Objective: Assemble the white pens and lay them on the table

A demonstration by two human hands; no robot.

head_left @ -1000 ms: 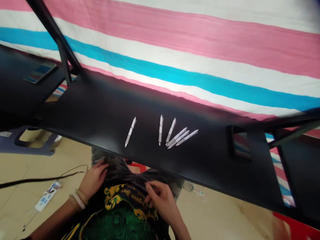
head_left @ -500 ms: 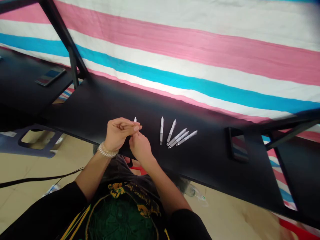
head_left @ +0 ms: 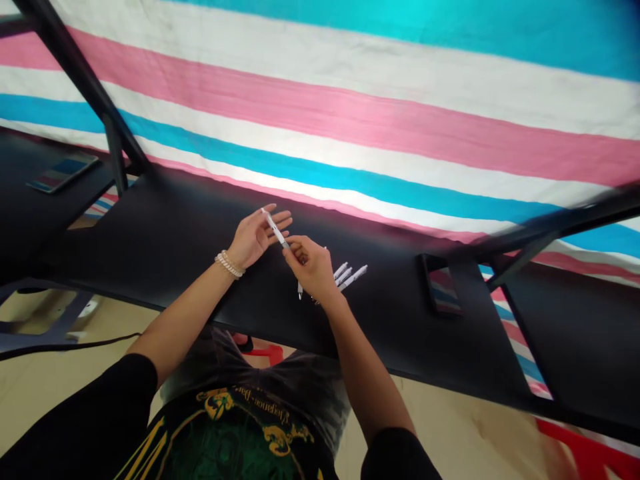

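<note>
Black short sleeves, gold-and-green printed shirt (head_left: 240, 433), pearl bracelet (head_left: 229, 265)

Right hand (head_left: 311, 267) hides most table pens (head_left: 350, 275).

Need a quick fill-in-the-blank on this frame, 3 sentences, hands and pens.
1. Both hands hold one white pen; the left hand wears a beaded ____ at its wrist.
2. The other pens lie on a table whose top is ____ in colour.
3. The right hand grips the pen at its ____ end, the one nearer the person.

Missing words: bracelet; black; lower
</note>
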